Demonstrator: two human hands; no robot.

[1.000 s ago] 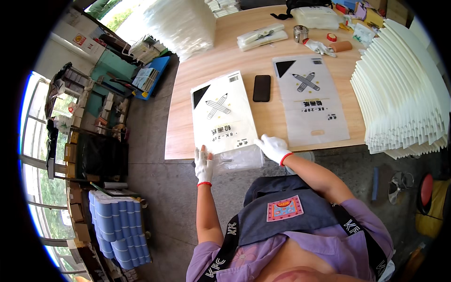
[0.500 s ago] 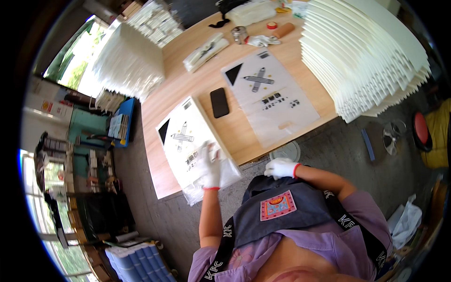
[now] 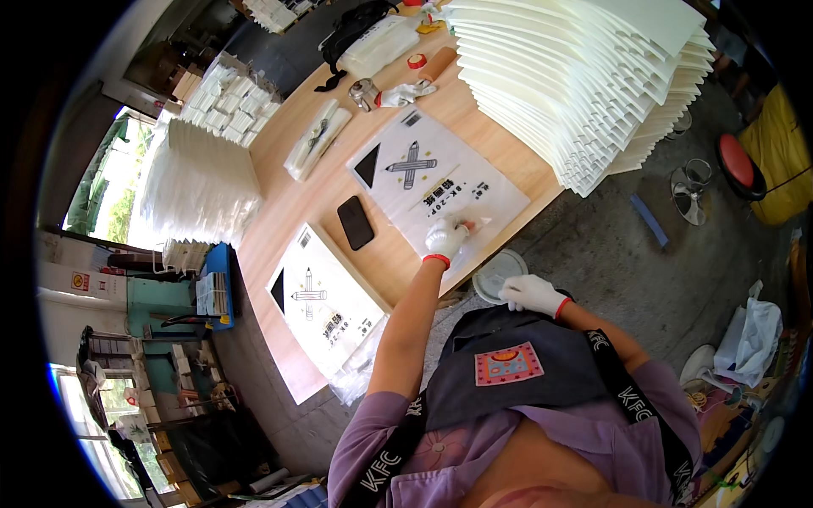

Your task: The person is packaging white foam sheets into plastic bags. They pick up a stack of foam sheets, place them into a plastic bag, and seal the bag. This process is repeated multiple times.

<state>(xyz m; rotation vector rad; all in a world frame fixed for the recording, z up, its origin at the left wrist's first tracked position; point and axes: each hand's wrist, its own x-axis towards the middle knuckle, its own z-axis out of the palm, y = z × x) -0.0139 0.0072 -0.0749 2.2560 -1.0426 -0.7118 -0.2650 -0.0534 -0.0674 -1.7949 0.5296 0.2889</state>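
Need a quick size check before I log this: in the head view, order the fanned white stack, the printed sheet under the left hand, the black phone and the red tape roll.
1. Fanned white stack
2. Printed sheet under the left hand
3. Black phone
4. Red tape roll, smallest, though farthest away.

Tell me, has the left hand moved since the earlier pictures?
Yes. The left hand has left the printed sheet left of the black phone and crossed past the phone to the printed sheet on its right.
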